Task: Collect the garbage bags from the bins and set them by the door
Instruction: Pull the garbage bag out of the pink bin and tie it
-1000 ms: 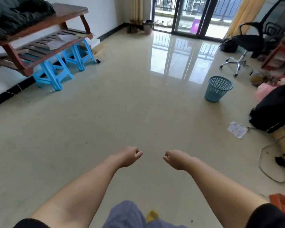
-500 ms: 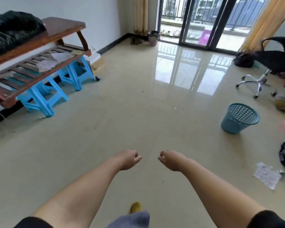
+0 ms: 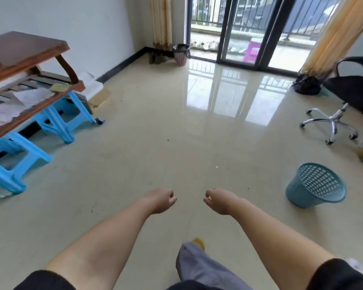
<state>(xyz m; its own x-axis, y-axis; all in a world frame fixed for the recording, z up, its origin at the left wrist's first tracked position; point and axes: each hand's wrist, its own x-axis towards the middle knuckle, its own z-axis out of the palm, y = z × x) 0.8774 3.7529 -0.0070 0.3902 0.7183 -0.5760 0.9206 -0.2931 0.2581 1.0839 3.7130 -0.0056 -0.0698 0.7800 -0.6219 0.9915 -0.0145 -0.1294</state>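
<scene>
Closer now to the glass door [image 3: 243, 28], you see the pink bin [image 3: 180, 59] with its black bag [image 3: 180, 47] just left of it. Your left grip [image 3: 160, 200] and right grip [image 3: 218, 201] are loosely curled, holding nothing.

Open floor [image 3: 155, 132] ran ahead to the glass door [image 3: 241, 32], wooden rack [image 3: 25, 53] on blue stools [image 3: 65, 120] crowded the left, blue mesh bin [image 3: 314, 185] and office chair [image 3: 348, 88] stood right.
</scene>
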